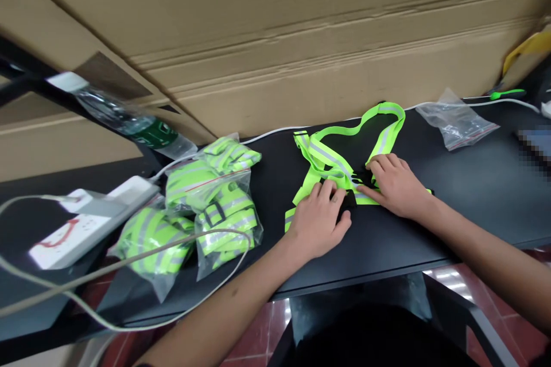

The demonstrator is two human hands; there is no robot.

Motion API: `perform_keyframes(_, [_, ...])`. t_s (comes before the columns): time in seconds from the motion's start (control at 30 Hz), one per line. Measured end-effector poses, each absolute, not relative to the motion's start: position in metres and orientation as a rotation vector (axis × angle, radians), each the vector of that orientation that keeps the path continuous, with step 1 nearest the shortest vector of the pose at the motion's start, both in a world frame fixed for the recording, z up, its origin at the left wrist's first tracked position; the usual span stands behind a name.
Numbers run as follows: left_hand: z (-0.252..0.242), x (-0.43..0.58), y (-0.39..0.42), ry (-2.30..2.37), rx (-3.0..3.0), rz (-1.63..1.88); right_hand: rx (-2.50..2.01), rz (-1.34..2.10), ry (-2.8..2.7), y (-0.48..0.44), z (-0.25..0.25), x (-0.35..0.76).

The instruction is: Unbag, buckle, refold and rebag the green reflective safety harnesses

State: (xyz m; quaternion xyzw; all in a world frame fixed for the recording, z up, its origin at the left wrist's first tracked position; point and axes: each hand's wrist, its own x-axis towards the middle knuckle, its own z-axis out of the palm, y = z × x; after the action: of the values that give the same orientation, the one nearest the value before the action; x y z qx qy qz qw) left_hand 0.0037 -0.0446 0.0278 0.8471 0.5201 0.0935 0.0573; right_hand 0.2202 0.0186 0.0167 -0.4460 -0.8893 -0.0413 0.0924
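A neon-yellow reflective strap vest (344, 143) lies spread on the black table (473, 195), its loop reaching toward the cardboard wall. My left hand (318, 218) rests palm down on the vest's lower left straps, fingers curled over a black buckle (349, 199). My right hand (394, 183) presses on the straps just to the right, its fingertips pinching at a black buckle part between the two hands.
Several bagged folded vests (202, 206) pile up at the left. A white power strip (86, 223) with cables and a lying water bottle (129, 120) are further left. An empty zip bag (456, 120) and a green pen (508, 93) sit at the right. A cardboard wall (301, 40) backs the table.
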Motion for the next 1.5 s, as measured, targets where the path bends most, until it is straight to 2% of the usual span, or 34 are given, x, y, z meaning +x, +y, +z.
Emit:
perform_keyframes(0.17, [0.018,-0.01,-0.041,1.579,2.48,0.494,-1.112,-0.261,-2.647,0.025,0.009,0.231])
perform_keyframes(0.33, [0.014,-0.02,-0.036,1.522,2.338,0.713,-0.688,-0.2,-2.58,0.03,0.017,0.245])
perform_keyframes(0.5, [0.015,-0.028,-0.032,1.388,2.213,0.867,-0.473,-0.199,-2.488,0.023,0.028,0.244])
perform_keyframes(0.67, [0.017,-0.029,-0.032,1.345,2.159,0.837,-0.414,-0.176,-2.569,0.018,0.027,0.24])
perform_keyframes(0.93, [0.022,-0.028,-0.032,1.305,2.1,0.766,-0.394,0.134,-2.7,0.017,0.03,0.236])
perform_keyframes(1.13, [0.015,-0.028,-0.032,1.291,2.068,0.926,-0.344,0.118,-2.634,0.01,0.033,0.239])
perform_keyframes(1.5, [0.009,-0.028,-0.033,1.237,2.116,1.004,-0.285,0.166,-2.556,0.007,0.037,0.236])
